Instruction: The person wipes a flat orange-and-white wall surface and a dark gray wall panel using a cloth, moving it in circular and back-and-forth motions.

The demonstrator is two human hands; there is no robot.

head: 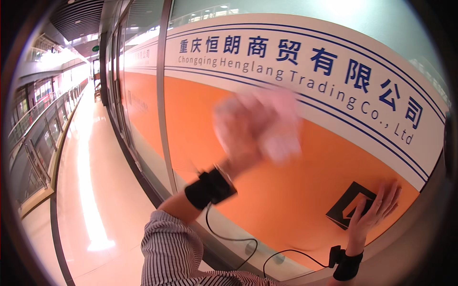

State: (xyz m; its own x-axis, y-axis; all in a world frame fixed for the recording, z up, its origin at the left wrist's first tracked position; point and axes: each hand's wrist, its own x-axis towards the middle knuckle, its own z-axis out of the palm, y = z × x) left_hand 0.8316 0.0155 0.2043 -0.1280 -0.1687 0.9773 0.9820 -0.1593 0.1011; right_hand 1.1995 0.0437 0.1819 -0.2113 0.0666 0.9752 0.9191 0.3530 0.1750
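Observation:
My left hand (238, 125) is blurred by motion. It grips a pale pink cloth (282, 139) in front of a glass panel that bears an orange film (214, 186) and a white band (229, 28) with blue writing. Whether the cloth touches the panel cannot be told. At the lower right, my right hand (374, 211) has its fingers spread and holds nothing. It is at the orange film, over the right part of a dark square logo (340, 207). Both wrists wear black straps with cables.
A metal frame post (162, 107) divides the glazing. On the left a shiny tiled walkway (118, 214) runs off into the distance, with a metal and glass railing (43, 125) along its far side. Black cables (229, 238) hang below my arms.

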